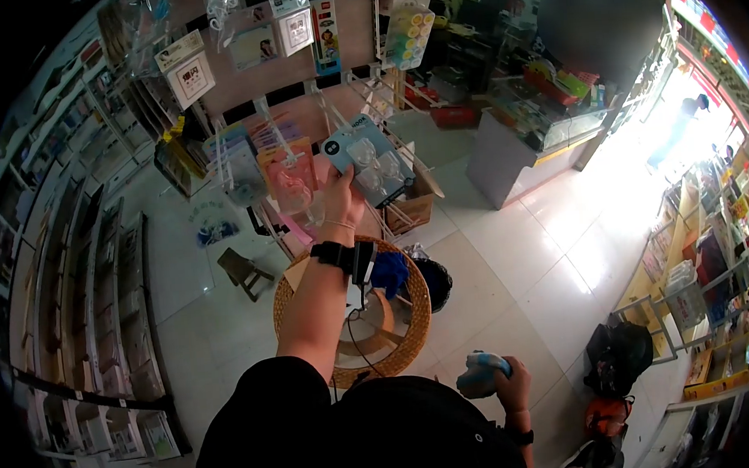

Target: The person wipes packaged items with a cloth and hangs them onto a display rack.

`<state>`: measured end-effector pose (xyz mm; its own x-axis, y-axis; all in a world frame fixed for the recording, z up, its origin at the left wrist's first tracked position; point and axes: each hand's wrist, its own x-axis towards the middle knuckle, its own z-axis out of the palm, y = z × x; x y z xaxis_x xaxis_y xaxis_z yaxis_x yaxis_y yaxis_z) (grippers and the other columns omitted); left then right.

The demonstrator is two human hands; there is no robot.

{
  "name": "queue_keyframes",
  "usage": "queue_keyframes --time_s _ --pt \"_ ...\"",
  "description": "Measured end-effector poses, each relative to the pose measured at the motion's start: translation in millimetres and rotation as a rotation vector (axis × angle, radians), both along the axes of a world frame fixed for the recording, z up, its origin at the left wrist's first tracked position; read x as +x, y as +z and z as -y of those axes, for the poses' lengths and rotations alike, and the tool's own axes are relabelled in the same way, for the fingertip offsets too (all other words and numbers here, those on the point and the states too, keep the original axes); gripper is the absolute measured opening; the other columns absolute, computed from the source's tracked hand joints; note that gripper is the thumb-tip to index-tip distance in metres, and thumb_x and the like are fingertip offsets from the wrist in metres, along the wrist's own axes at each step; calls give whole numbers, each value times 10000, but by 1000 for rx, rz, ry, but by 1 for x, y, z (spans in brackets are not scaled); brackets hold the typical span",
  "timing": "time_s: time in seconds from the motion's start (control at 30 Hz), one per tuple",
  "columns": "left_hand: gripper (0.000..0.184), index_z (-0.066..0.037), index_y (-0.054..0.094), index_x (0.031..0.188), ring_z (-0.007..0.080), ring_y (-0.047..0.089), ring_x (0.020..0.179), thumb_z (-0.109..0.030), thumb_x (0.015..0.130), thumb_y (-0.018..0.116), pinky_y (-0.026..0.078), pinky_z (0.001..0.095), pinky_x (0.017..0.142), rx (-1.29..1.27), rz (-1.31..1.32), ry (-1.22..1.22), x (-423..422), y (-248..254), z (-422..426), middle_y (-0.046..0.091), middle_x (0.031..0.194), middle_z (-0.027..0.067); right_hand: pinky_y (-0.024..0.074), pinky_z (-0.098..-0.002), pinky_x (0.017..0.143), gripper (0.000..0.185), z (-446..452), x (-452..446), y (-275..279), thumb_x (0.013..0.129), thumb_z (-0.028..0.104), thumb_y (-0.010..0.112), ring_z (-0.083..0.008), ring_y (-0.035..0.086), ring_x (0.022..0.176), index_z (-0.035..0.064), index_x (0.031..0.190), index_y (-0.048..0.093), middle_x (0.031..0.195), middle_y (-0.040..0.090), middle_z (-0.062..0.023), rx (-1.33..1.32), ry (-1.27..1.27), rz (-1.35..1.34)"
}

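My left hand (342, 200) reaches forward to the display rack and grips the lower left edge of a blue blister pack (370, 159) with clear plastic pieces in it. The pack is tilted; whether it still hangs from its hook I cannot make out. Close by on its left hangs a pink pack (290, 183), with purple and pale packs beyond. Low on the right, near my body, my right hand (513, 384) is closed around a crumpled blue-grey cloth (483, 373).
Below my left arm stands a round wicker basket (419, 334) with a blue item (389, 273) inside. A black bin (436, 283) touches its right side. A small wooden stool (244, 270) is on the left. Shelves (95, 294) line the left; a counter (507, 153) stands ahead right.
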<state>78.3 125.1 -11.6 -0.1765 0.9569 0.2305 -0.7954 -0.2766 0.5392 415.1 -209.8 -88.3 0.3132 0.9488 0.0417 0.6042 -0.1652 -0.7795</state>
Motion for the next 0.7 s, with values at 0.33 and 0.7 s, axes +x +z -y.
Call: queue_keyframes --time_s 0.33,0.7 --pt "306 -43 486 1254 224 547 1108 -42 948 485 447 370 943 -23 -84 -137 22 30 46 565 1218 71 499 -386 715 231 -6 -1 -3 739 111 594 -330 623 764 -1 936 642 832 637 -180 66 61 58" --pt "313 -16 472 1269 155 550 1018 -54 958 458 436 300 911 -50 -854 -419 84 7 163 580 1165 63 477 -304 812 374 -55 -22 145 666 -18 570 -235 604 921 -12 1038 607 1012 608 -141 527 228 -281"
